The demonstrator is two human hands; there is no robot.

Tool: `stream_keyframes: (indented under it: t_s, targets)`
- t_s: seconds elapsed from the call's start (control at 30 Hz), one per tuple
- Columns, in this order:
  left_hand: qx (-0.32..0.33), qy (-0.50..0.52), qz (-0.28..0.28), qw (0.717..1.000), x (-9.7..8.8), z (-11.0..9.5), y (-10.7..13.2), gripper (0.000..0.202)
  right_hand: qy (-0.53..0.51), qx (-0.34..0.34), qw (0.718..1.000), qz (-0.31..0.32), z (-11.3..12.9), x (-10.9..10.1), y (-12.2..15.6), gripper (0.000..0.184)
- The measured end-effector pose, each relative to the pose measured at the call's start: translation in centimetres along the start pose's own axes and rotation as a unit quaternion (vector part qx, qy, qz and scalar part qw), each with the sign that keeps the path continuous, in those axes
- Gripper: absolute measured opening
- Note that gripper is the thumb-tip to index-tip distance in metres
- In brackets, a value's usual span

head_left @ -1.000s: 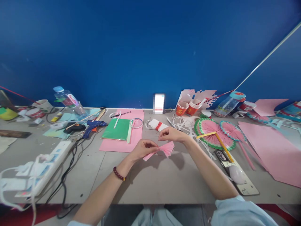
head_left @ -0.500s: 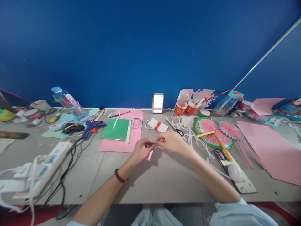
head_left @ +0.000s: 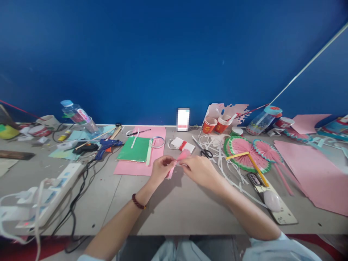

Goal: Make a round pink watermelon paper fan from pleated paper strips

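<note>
My left hand (head_left: 161,169) and my right hand (head_left: 200,169) meet over the middle of the grey table (head_left: 174,206). Between them they pinch a small pleated pink paper piece (head_left: 181,158). Its folds are pressed together; one end sticks up above my fingers and the other pokes out below my left hand. Both hands have their fingers closed on it. A dark red bead bracelet (head_left: 137,201) sits on my left wrist.
A green sheet (head_left: 134,149) lies on pink paper (head_left: 138,167) behind my left hand. Black scissors (head_left: 206,153), white paper strips and watermelon paper fans (head_left: 246,152) lie right of my hands. A glue gun (head_left: 107,145), cables and a power strip (head_left: 49,195) fill the left.
A second ago the pink paper was spread open like a fan between my hands. My hands came together and folded it shut, and the right hand now lies lower over it.
</note>
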State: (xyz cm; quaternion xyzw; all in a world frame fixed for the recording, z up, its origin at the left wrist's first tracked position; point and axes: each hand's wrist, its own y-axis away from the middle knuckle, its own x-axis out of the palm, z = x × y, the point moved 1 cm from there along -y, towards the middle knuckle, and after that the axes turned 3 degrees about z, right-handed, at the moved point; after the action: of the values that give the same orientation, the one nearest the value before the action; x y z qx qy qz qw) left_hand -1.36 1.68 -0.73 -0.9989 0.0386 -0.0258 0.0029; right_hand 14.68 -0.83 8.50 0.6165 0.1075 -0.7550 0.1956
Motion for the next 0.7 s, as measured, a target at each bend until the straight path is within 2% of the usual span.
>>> stream_keyframes:
  t_s: [0.27, 0.47, 0.7]
  targets:
    - [-0.073, 0.127, 0.018, 0.989, -0.1, -0.3, -0.5, 0.025, 0.032, 0.032, 0.999, -0.027, 0.8, 0.3, -0.1, 0.021]
    - [-0.114, 0.204, 0.022, 0.972, -0.5, -0.4, -0.6, 0.025, 0.07, 0.026, 0.992, -0.1, 1.4, 1.2, -0.2, 0.027]
    - [-0.108, 0.263, 0.046, 0.958, -0.8, -0.1, -0.5, 0.023, 0.015, 0.033, 0.994, -0.101, 0.9, 1.9, -1.2, 0.023]
